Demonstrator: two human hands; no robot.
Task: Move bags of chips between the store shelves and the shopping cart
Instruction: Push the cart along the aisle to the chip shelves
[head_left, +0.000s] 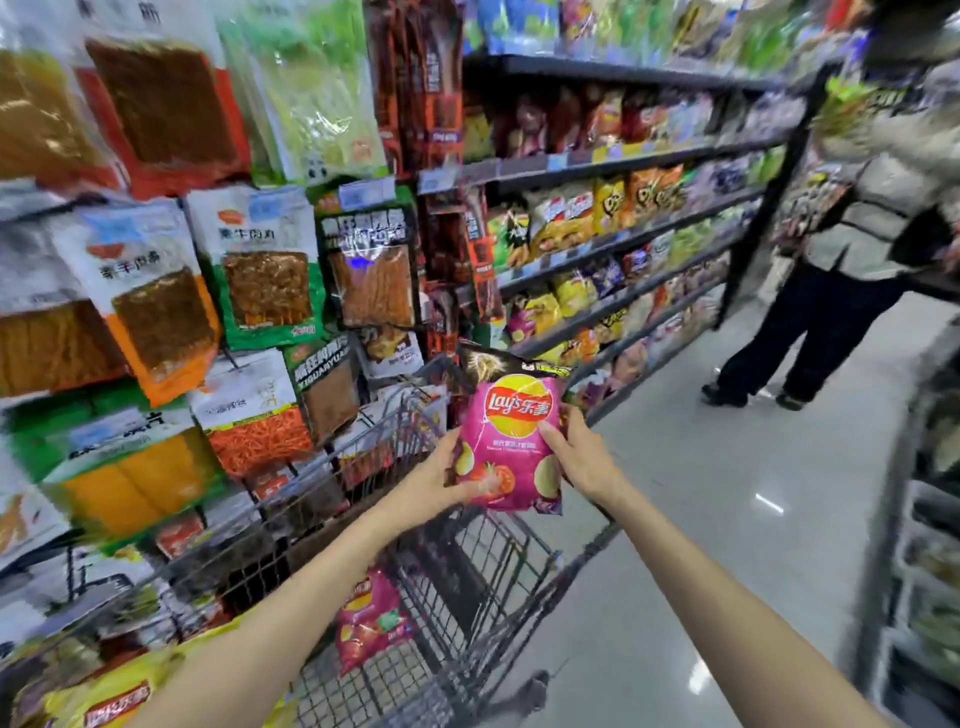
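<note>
pink chip bag (511, 441): one, held upright above the far end of the shopping cart (483, 587), at 12 o'clock from the wearer; a dark bag (488, 366) shows just behind its top edge.
left hand (441, 475): fingers wrapped round the pink bag's lower left edge, at its 8 o'clock.
right hand (576, 452): fingers and thumb pinching its right edge, at 3 o'clock.
bags in cart: two countable, a second pink bag (371, 618) on the mesh floor and a yellow bag (111, 696) at 7 o'clock; more may be hidden.
store shelves (623, 244): chip rows at 1 o'clock, too blurred to count.
progress: judged partway; direction of this transfer cannot be told.
bystander (852, 249): one, at 2 o'clock.
</note>
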